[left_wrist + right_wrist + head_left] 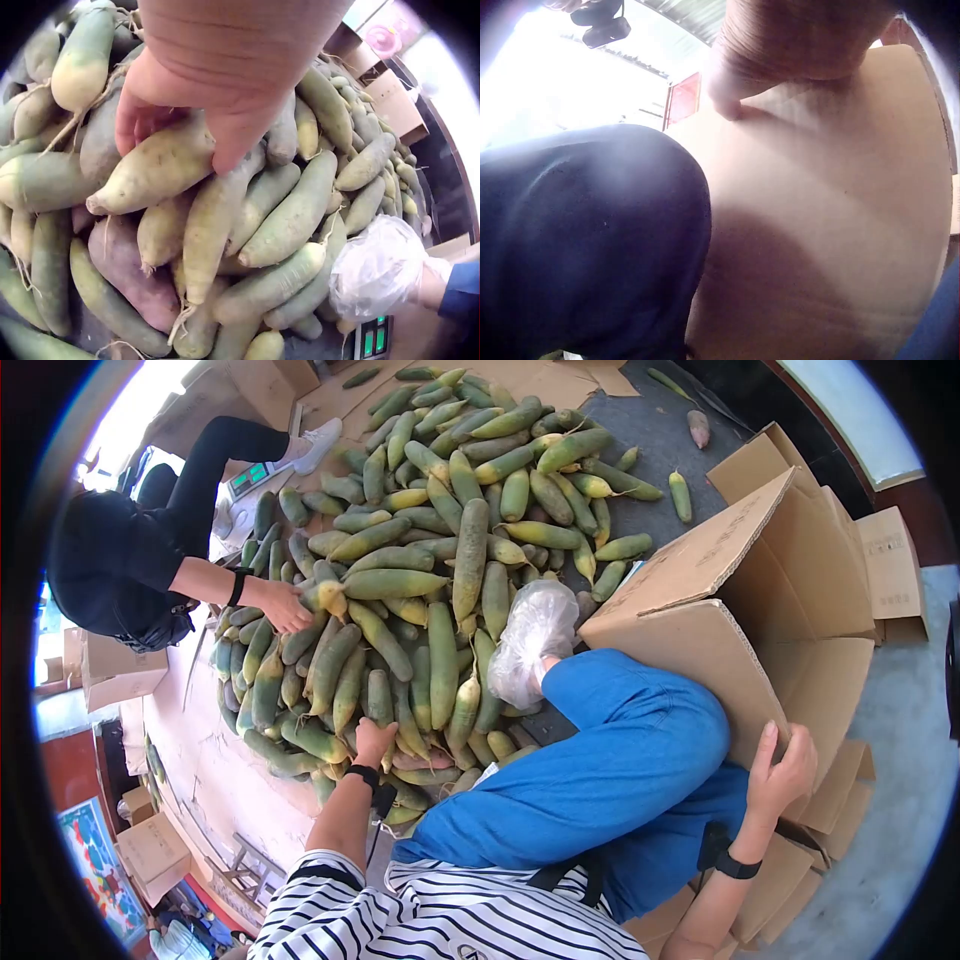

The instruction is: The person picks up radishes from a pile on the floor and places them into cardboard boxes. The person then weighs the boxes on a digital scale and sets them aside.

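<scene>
My left hand (374,744) grips a green radish (150,174) at the near edge of a large heap of green radishes (393,582). In the left wrist view, the fingers curl over one side of it and the thumb lies along the other. Its pale tapered end points out from under the hand. My right hand (783,768) holds the rim of an open cardboard box (688,652) beside my knee, thumb on the outer wall and fingers over the edge. That wall fills much of the right wrist view, below the hand (802,45).
Across the heap, another person (120,565) in dark clothes reaches a hand (283,605) to a radish. A scale (248,480) with a green display stands by that person's foot. My plastic-covered foot (535,635) is beside the heap. More cardboard boxes (895,565) stand at right.
</scene>
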{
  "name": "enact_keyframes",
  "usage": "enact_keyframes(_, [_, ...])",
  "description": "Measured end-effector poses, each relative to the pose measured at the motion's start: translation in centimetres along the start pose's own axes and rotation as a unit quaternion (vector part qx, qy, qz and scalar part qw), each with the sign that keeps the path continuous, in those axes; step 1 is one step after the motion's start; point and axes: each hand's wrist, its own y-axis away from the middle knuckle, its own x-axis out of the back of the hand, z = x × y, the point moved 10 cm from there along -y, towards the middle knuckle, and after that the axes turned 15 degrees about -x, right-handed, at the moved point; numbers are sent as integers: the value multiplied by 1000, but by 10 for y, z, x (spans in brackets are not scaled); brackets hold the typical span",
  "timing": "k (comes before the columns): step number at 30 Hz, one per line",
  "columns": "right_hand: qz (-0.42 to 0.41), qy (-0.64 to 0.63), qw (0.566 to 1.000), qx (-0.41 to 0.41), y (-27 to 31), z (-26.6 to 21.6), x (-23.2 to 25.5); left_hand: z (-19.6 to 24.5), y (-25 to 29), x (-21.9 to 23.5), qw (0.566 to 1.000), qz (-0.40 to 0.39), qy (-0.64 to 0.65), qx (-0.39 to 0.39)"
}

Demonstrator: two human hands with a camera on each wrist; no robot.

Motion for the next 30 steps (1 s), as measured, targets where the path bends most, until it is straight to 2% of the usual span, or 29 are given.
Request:
enact_keyframes(4, [2,-7,1000,4,-1,-3,2,-8,-7,-4,999,34,-21,-14])
enact_keyframes(5, [4,-4,1000,-3,-1,-2,2,-21,-9,-19,990,-6,135,35])
enact_keyframes(6, [-2,-14,1000,-2,-2,-2,1,-23,-10,-36,953,-50,286,82])
enact_keyframes(7, [-7,-21,1000,-2,-3,-2,1,-6,-9,-29,955,-56,282,73])
enact_keyframes(9, [2,-2,1000,-12,-5,-2,4,69,18,-11,868,-93,483,75])
enact_keyframes(11, [-3,-15,1000,-3,-5,-4,4,137,25,19,875,-85,476,33])
enact_keyframes(13, [5,-12,1000,-4,-6,-4,7,231,23,69,876,-54,444,-179])
enact_keyframes(15, [0,-12,1000,-3,-5,-5,7,339,52,132,871,-31,380,-311])
enact_keyframes(16, [3,-14,1000,-1,-4,-5,7,382,63,153,838,5,386,-387])
enact_keyframes(18, [6,-17,1000,-2,-3,-5,8,478,121,212,769,80,299,-560])
enact_keyframes(19, [2,-17,1000,-5,-3,-4,7,516,149,233,697,143,290,-640])
enact_keyframes(20, [6,-22,1000,-9,-2,-3,7,552,184,253,641,178,269,-696])
enact_keyframes(22, [-3,-18,1000,-10,-1,0,4,600,228,259,526,232,350,-739])
enact_keyframes(24, [-5,-7,1000,-14,-1,1,3,644,253,235,526,173,352,-755])
enact_keyframes(26, [5,-12,1000,3,1,0,3,660,257,206,560,132,316,-754])
enact_keyframes(27, [17,-16,1000,15,1,-1,4,660,253,191,576,103,310,-749])
enact_keyframes(29, [12,-15,1000,7,0,1,3,623,235,196,566,145,345,-735])
enact_keyframes(30, [8,-10,1000,0,1,3,3,601,213,191,608,139,322,-712])
